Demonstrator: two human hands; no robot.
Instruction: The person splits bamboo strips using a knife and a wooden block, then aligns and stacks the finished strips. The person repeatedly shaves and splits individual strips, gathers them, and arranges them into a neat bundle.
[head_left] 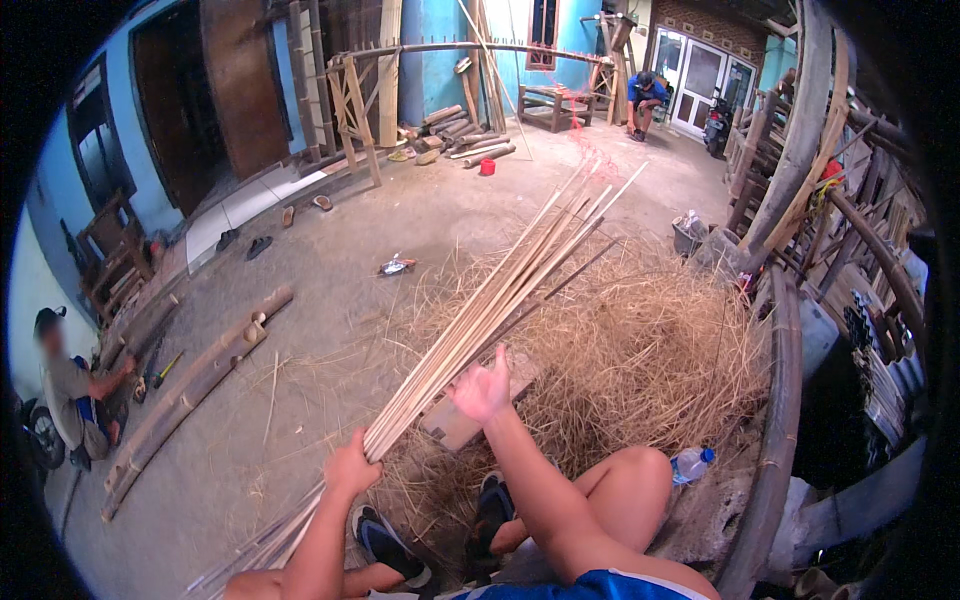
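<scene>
A long bundle of thin, pale bamboo strips [490, 285] slants from the lower left up toward the far right in front of me. My left hand [350, 463] is closed round its lower part. Close to the bundle's right side, my right hand [482, 390] is open, palm up, with the thumb raised and apart from the fingers. Whether its fingertips touch the strips I cannot tell. Below that hand lies a flat wooden board [455, 425], partly covered by shavings. More strips [285, 535] show at the lower left, partly hidden by my left forearm.
Bamboo shavings [640, 350] are heaped at the right, near a water bottle [690, 465] and a bamboo pole [770, 440]. A thick bamboo pole [190, 395] lies at the left beside a seated person [75, 390]. Another person [645, 103] sits far off, near a red container [487, 168].
</scene>
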